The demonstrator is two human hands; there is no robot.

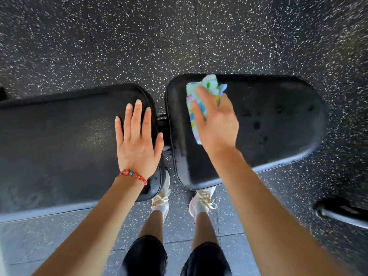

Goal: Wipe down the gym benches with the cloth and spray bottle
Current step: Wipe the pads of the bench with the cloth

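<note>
A black padded gym bench lies below me in two parts: a long back pad (59,140) on the left and a shorter seat pad (274,120) on the right, with a narrow gap between them. My right hand (217,124) presses a pale blue cloth with coloured spots (196,98) flat on the left part of the seat pad. Dark wet droplets show on the seat pad to the right of the cloth. My left hand (137,140), fingers spread and with a red bead bracelet at the wrist, rests flat on the right end of the back pad. No spray bottle is in view.
Black rubber floor with white flecks (179,36) surrounds the bench. My legs and white shoes (203,200) stand just under the gap between the pads. A dark metal bar or foot (342,212) sits on the floor at the lower right.
</note>
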